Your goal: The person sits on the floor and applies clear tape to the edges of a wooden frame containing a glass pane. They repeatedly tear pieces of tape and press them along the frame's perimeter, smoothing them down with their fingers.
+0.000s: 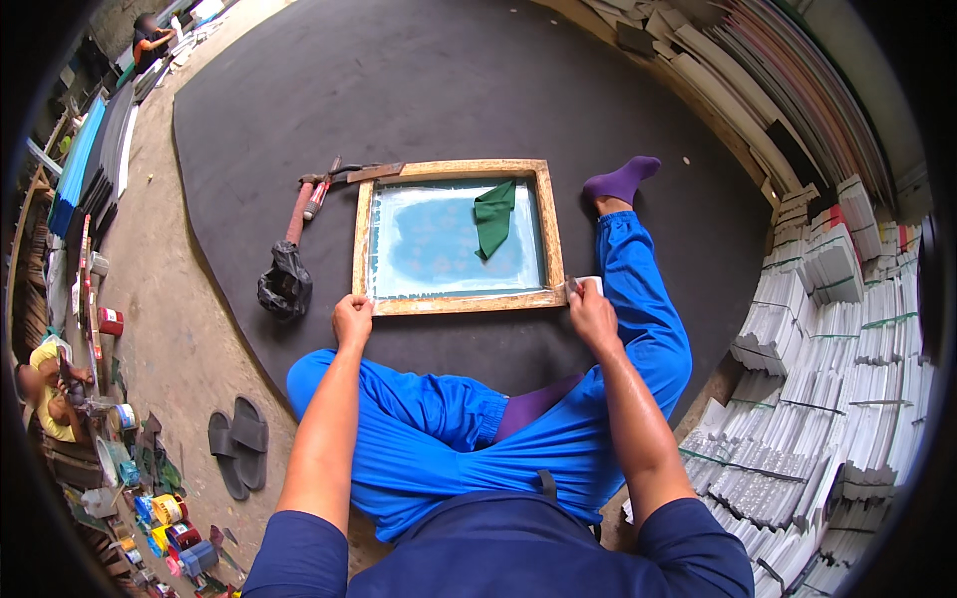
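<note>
A wooden screen-printing frame (551,224) with a blue-and-white mesh lies flat before my crossed legs. On the mesh rests a folded dark green cloth (493,219). My left hand (353,321) is closed in a pinch at the frame's near left corner; what its fingertips hold is too small to make out. At the near right corner my right hand (594,317) grips a small white roll of tape (589,283), partly hidden by the fingers. A pale, shiny strip runs along the near side of the frame between both hands.
Left of the frame lie a hammer (298,211) with black plastic round its handle end, a red-handled tool (317,199) and a flat blade (375,171). Sandals (239,447) and paint cans (169,509) are left; bundled white stacks (778,439) right. Two people are at far left.
</note>
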{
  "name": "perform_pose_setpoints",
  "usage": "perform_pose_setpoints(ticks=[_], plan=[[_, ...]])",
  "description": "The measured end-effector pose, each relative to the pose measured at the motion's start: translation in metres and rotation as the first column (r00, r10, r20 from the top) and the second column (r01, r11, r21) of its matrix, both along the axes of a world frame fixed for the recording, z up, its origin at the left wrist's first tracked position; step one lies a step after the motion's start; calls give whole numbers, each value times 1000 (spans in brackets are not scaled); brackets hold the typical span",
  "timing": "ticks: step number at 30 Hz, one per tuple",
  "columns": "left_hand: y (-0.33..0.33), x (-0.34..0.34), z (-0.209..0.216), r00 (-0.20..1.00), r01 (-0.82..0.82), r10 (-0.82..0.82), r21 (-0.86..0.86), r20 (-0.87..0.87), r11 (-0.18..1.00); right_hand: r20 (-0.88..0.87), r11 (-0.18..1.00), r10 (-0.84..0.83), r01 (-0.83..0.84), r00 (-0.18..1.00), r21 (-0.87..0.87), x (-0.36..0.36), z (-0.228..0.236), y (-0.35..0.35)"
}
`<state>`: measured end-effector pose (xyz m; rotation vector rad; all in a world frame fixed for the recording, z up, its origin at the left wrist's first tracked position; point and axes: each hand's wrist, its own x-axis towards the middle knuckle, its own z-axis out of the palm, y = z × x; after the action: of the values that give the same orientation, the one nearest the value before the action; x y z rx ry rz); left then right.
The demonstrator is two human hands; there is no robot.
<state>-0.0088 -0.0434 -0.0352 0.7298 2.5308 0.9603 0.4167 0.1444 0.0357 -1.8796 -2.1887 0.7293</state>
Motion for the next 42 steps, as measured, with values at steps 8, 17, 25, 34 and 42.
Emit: perform_pose_setpoints(ticks=[8, 17, 25, 34, 42], plan=[[7, -44, 9, 964, 0, -91, 339, 251, 941, 215, 978, 129, -89, 968, -189, 9, 38, 61], [52, -71, 162, 935, 213, -320, 485, 151, 849, -244, 996, 19, 3, 970, 90, 11, 19, 130], [98, -17, 270, 855, 324, -499, 608, 140, 725, -304, 980, -119, 162, 945, 119, -41, -53, 158], [99, 8, 337, 815, 431, -577, 612, 52, 664, -116, 907, -6, 55, 993, 417, -25, -73, 100], [89, 32, 396, 633, 617, -774, 612, -13, 495, -692, 851, 438, -512, 574, 114, -135, 83, 58]])
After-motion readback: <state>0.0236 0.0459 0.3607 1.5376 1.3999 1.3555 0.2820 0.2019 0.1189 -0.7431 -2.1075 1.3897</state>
